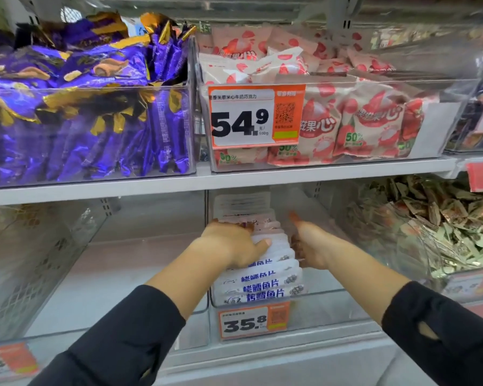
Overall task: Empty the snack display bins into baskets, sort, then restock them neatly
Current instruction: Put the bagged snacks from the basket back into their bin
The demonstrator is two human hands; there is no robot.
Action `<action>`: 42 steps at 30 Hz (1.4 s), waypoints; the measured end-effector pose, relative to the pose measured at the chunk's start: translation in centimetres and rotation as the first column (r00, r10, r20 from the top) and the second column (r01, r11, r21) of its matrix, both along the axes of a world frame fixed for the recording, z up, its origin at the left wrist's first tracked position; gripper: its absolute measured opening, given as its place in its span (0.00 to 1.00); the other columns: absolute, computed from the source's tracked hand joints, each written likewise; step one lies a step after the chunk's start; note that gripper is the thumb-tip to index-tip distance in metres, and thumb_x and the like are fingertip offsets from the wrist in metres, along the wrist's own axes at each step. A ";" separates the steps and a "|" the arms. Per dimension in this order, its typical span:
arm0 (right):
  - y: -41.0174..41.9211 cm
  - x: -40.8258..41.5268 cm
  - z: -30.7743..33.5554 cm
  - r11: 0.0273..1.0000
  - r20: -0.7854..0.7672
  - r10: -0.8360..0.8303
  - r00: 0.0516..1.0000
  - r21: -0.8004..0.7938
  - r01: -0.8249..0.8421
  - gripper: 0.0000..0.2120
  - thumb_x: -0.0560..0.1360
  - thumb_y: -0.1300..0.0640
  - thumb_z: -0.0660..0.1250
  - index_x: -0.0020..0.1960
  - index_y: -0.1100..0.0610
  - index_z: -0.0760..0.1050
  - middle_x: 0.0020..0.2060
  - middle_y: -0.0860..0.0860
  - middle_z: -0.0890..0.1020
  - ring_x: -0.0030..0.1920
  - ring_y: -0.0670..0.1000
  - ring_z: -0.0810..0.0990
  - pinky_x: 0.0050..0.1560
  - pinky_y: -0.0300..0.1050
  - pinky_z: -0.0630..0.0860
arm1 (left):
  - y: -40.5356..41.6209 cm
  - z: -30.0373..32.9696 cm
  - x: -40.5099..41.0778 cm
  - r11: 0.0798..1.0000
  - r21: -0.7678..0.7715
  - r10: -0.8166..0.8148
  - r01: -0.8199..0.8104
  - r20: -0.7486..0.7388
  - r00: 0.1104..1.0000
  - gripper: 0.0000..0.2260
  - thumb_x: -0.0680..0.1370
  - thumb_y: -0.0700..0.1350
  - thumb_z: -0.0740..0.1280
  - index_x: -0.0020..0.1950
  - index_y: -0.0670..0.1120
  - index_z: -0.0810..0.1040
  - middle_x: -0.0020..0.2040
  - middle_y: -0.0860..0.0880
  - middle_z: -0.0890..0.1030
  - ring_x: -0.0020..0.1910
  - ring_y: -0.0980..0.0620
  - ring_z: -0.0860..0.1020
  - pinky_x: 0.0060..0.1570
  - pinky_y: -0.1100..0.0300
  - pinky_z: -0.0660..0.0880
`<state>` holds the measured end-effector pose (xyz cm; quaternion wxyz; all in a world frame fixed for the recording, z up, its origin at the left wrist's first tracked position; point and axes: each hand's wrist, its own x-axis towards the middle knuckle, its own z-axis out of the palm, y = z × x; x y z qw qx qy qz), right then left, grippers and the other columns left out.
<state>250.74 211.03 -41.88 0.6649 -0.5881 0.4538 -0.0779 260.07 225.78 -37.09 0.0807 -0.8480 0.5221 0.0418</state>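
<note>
A row of white fish-snack packets [262, 282] with blue lettering stands upright in the left part of a clear bin [332, 310] on the lower shelf. My left hand [234, 243] rests on top of the row, fingers curled over the packets and thumb pressed against their right side. My right hand [310, 246] is beside the row's right side with the thumb raised; its fingers are hidden behind the packets. Both arms wear black sleeves.
A clear bin [95, 274] to the left holds nothing visible. At the right sits a bin of small brown and green packets [441, 227]. The upper shelf carries purple packets [81, 107] and pink-white strawberry packets [346, 112]. Orange price tags [253, 319] hang on bin fronts.
</note>
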 end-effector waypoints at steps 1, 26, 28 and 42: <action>-0.3 0.3 -0.2 1.000 0.001 -0.010 1.000 0.020 0.010 0.38 0.77 0.31 0.50 0.68 0.63 0.67 0.42 0.57 0.74 0.39 0.55 0.72 0.42 0.49 0.70 | -0.1 0.0 0.1 1.000 -0.015 -0.005 0.005 -0.005 1.000 0.29 0.81 0.64 0.45 0.73 0.49 0.65 0.72 0.46 0.70 0.68 0.44 0.70 0.64 0.50 0.67; -1.7 1.8 1.5 0.983 0.048 0.032 0.998 -0.184 -0.023 0.19 0.78 0.42 0.62 0.50 0.59 0.75 0.47 0.58 0.80 0.43 0.56 0.79 0.39 0.46 0.75 | 0.0 -0.6 -0.2 0.970 -0.241 -0.016 0.040 0.100 0.995 0.20 0.82 0.59 0.52 0.65 0.48 0.72 0.61 0.45 0.78 0.60 0.44 0.75 0.54 0.54 0.69; -1.5 2.6 2.0 0.985 0.047 0.023 0.999 -0.172 -0.014 0.23 0.77 0.37 0.61 0.51 0.59 0.73 0.47 0.57 0.79 0.45 0.56 0.79 0.41 0.47 0.76 | -0.1 -0.8 -0.2 0.980 -0.199 0.038 -0.007 0.153 0.987 0.23 0.82 0.60 0.52 0.71 0.48 0.69 0.69 0.44 0.72 0.70 0.42 0.66 0.70 0.49 0.60; -1.2 4.9 1.5 0.986 0.144 0.094 0.985 -0.149 -0.073 0.12 0.76 0.54 0.68 0.55 0.60 0.79 0.45 0.59 0.84 0.38 0.55 0.81 0.46 0.48 0.79 | 1.4 -2.9 4.7 0.501 -0.289 -0.022 -0.816 -0.947 0.321 0.15 0.79 0.33 0.62 0.35 0.48 0.68 0.25 0.54 0.74 0.29 0.58 0.71 0.28 0.72 0.65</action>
